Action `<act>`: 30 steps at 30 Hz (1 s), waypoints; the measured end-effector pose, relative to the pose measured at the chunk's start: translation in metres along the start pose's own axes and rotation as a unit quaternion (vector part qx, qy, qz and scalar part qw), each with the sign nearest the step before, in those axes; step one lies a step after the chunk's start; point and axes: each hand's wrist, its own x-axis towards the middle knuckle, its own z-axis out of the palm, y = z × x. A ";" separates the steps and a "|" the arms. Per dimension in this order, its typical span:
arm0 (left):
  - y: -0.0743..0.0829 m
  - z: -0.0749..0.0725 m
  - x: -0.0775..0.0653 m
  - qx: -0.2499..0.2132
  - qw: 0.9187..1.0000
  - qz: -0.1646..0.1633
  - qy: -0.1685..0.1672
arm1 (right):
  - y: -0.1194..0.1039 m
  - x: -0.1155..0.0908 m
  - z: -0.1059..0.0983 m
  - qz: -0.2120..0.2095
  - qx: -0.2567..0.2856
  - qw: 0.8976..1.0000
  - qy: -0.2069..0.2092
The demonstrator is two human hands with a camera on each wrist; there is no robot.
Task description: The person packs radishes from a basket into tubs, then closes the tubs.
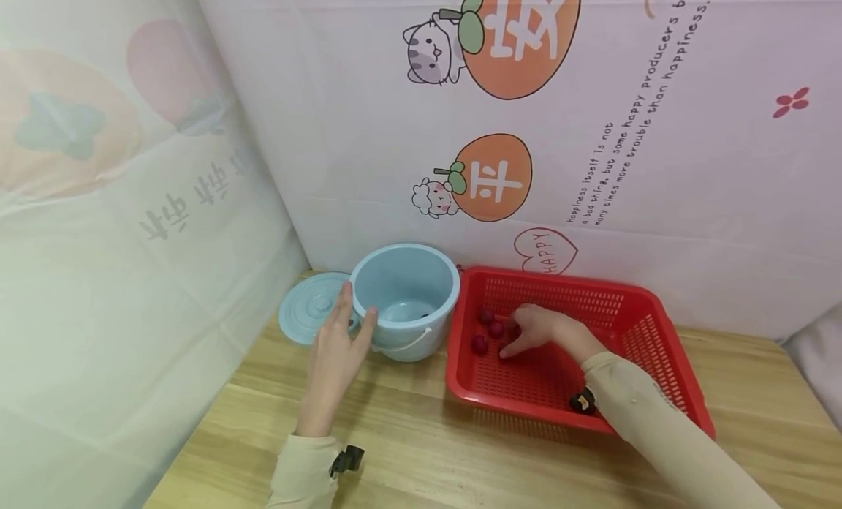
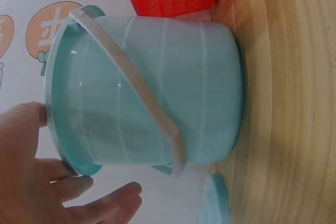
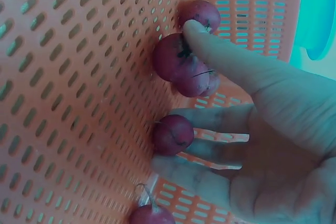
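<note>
My left hand [image 1: 337,352] is at the left side of a light blue bucket [image 1: 411,341], its fingers extended. In the left wrist view the thumb and some fingertips touch the rim of the bucket [image 2: 157,66], whose pale handle hangs down. My right hand [image 1: 536,327] reaches down into a red slotted plastic basket [image 1: 487,399] among small round red radishes [image 1: 479,344]. In the right wrist view its fingers are spread; the thumb lies against one radish [image 3: 170,59], and the fingertips are beside another radish [image 3: 173,134]. A radish with a thin root [image 3: 152,214] lies lower down.
A light blue lid [image 1: 309,304] lies on the wooden table [image 1: 408,436] left of the bucket, partly behind it. Behind stands a printed white cloth backdrop [image 1: 355,129], with another cloth wall [image 1: 99,311] at the left. The basket stands close to the bucket's right.
</note>
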 end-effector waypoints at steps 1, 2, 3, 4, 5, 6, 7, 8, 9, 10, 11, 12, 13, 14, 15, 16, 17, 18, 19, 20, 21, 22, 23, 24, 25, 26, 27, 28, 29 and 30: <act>0.000 0.000 0.000 0.000 1.000 0.001 0.000 | -0.001 0.000 0.001 0.004 -0.008 1.000 -0.003; 0.000 0.000 0.000 0.000 1.000 0.001 -0.001 | -0.001 0.000 0.001 0.009 -0.017 1.000 -0.006; 0.000 0.001 0.000 -0.001 1.000 0.003 -0.003 | -0.002 -0.001 0.002 0.013 -0.025 1.000 -0.009; 0.000 0.001 0.000 -0.002 1.000 0.003 -0.004 | -0.002 -0.001 0.003 0.017 -0.032 0.999 -0.012; 0.000 0.001 0.000 -0.003 1.000 0.003 -0.006 | -0.003 -0.001 0.004 0.018 -0.039 0.999 -0.015; 0.000 0.002 0.000 -0.004 1.000 0.003 -0.006 | -0.003 -0.002 0.004 0.019 -0.046 0.999 -0.016; 0.000 0.002 0.000 -0.004 1.000 0.003 -0.007 | -0.004 -0.003 0.004 0.019 -0.048 0.999 -0.016; 0.000 0.002 -0.001 -0.004 1.000 0.003 -0.007 | -0.004 -0.003 0.005 0.019 -0.047 0.999 -0.016; 0.000 0.002 0.000 -0.004 1.000 0.003 -0.006 | -0.005 -0.004 0.005 0.018 -0.045 0.999 -0.016; 0.001 0.002 0.000 -0.004 1.000 0.003 -0.006 | -0.005 -0.004 0.004 0.014 -0.044 0.999 -0.015; 0.001 0.002 0.000 -0.004 1.000 0.003 -0.005 | -0.005 -0.004 0.004 0.010 -0.043 0.999 -0.014; 0.002 0.002 0.000 -0.004 1.000 0.004 -0.005 | -0.005 -0.003 0.004 0.005 -0.041 0.999 -0.013; 0.002 0.002 0.000 -0.004 1.000 0.004 -0.005 | -0.005 -0.003 0.004 0.001 -0.038 0.999 -0.013; 0.002 0.002 0.000 -0.004 1.000 0.003 -0.005 | -0.006 -0.002 0.004 -0.003 -0.036 0.999 -0.012; 0.002 0.002 0.000 -0.005 1.000 0.003 -0.006 | -0.006 -0.002 0.003 -0.009 -0.035 0.999 -0.012; 0.002 0.001 0.000 -0.006 1.000 0.004 -0.006 | -0.006 -0.002 0.003 -0.014 -0.033 0.999 -0.011; 0.002 0.001 0.000 -0.006 1.000 0.004 -0.007 | -0.006 -0.002 0.003 -0.017 -0.031 0.999 -0.011; 0.002 0.001 0.000 -0.007 1.000 0.005 -0.007 | -0.006 -0.002 0.003 -0.020 -0.027 0.999 -0.010; 0.002 0.001 0.000 -0.007 1.000 0.005 -0.008 | -0.006 -0.003 0.002 -0.023 -0.023 0.999 -0.009; 0.002 0.001 0.000 -0.008 1.000 0.006 -0.007 | -0.006 -0.003 0.001 -0.028 -0.022 0.999 -0.008; 0.002 0.000 0.000 -0.009 1.000 0.006 -0.007 | -0.006 -0.003 0.001 -0.034 -0.021 0.999 -0.006; 0.002 0.000 0.000 -0.010 1.000 0.006 -0.007 | -0.006 -0.004 0.000 -0.040 -0.021 0.999 -0.004; 0.002 0.000 0.000 -0.011 1.000 0.006 -0.007 | -0.005 -0.004 -0.001 -0.047 -0.021 0.999 -0.001; 0.001 -0.001 -0.001 -0.011 1.000 0.006 -0.007 | -0.006 -0.004 -0.001 -0.052 -0.021 0.998 0.000; 0.001 -0.001 -0.001 -0.011 1.000 0.004 -0.008 | -0.006 -0.004 -0.001 -0.056 -0.023 0.998 0.001; 0.001 -0.001 -0.001 -0.012 1.000 0.003 -0.008 | -0.005 -0.004 -0.002 -0.060 -0.025 0.998 0.001; 0.001 -0.002 -0.002 -0.012 1.000 0.000 -0.010 | -0.005 -0.003 -0.002 -0.062 -0.026 0.998 0.001; 0.001 -0.002 -0.002 -0.013 1.000 -0.001 -0.010 | -0.005 -0.003 -0.002 -0.062 -0.027 0.998 0.000; 0.001 -0.002 -0.002 -0.013 1.000 -0.002 -0.010 | -0.005 -0.003 -0.001 -0.061 -0.028 0.998 -0.001; 0.001 -0.002 -0.002 -0.012 1.000 -0.004 -0.011 | -0.005 -0.002 -0.001 -0.060 -0.028 0.998 -0.003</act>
